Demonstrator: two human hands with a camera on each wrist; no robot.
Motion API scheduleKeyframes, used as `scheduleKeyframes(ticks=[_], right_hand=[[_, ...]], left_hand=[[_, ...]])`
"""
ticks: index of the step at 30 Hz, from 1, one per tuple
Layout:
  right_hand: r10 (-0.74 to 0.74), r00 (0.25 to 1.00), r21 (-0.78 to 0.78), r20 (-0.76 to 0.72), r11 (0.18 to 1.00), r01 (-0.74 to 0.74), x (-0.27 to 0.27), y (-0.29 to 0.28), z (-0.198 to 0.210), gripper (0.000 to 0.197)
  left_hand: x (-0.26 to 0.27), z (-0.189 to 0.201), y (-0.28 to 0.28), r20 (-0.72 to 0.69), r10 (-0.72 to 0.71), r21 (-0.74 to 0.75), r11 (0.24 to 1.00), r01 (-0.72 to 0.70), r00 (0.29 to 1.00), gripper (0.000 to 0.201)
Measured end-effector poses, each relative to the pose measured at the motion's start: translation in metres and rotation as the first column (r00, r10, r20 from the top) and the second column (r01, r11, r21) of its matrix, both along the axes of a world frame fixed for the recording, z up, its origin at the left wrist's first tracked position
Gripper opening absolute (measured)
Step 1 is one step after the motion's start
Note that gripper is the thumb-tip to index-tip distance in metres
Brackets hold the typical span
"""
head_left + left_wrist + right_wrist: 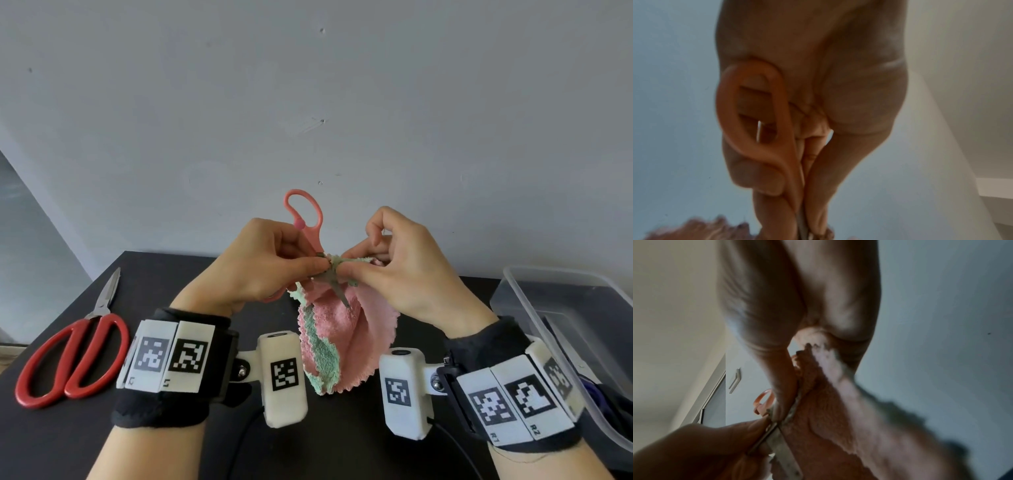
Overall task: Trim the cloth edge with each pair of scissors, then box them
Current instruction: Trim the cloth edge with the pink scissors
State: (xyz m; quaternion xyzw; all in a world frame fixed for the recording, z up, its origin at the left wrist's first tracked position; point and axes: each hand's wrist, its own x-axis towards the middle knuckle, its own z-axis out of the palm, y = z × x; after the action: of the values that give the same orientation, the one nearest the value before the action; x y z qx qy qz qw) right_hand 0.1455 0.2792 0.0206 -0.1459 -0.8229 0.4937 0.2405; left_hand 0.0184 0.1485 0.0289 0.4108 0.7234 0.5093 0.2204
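My left hand (317, 263) grips the pink scissors (305, 212), one handle loop sticking up above the fingers and the grey blades (339, 291) pointing down over the cloth. In the left wrist view, fingers pass through the other loop (748, 113). My right hand (346, 265) pinches the top edge of the pink cloth with a green band (342, 342), which hangs between my wrists above the table. The right wrist view shows the blades (781, 446) against the cloth (828, 418) just below my right thumb. Red-handled scissors (72, 356) lie shut on the table's left side.
A clear plastic box (561, 308) stands at the right edge of the black table (154, 274), with something dark and purple inside (596, 390). A grey wall rises behind the table. Cables run from the wrist cameras toward me.
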Motion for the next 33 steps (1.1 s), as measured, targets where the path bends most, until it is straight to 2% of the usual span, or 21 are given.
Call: scheduleKeyframes(ticks=[8,21,25,28,30,33], right_hand=[[-0.023,1.000,-0.011,0.015,1.000,0.023,0.001,0.005,0.002,0.050],[-0.056,0.998,-0.045,0.013,0.997,0.057,0.006,0.013,0.004,0.047],[-0.094,0.996,-0.046,0.009,0.994,0.094,0.007,0.018,0.001,0.042],[-0.182,0.983,-0.053,-0.030,0.982,0.180,0.014,0.027,0.003,0.033],[-0.167,0.986,-0.037,-0.018,0.985,0.166,0.014,0.028,0.004,0.031],[-0.127,0.992,-0.031,0.015,0.991,0.127,0.009,0.023,0.000,0.025]], left_hand=[[0.000,0.001,-0.001,0.017,-0.015,0.014,1.000,0.015,1.000,0.006],[-0.004,0.005,-0.008,0.007,-0.014,-0.001,1.000,0.014,1.000,0.005],[-0.009,0.004,-0.013,0.026,0.019,-0.017,1.000,-0.019,0.999,0.005],[-0.020,0.005,-0.021,0.039,0.118,0.015,0.993,-0.119,0.992,0.006],[-0.023,0.005,-0.022,0.068,0.152,0.040,0.987,-0.155,0.986,0.006],[-0.015,0.004,-0.015,0.081,0.110,0.015,0.994,-0.112,0.991,0.004]])
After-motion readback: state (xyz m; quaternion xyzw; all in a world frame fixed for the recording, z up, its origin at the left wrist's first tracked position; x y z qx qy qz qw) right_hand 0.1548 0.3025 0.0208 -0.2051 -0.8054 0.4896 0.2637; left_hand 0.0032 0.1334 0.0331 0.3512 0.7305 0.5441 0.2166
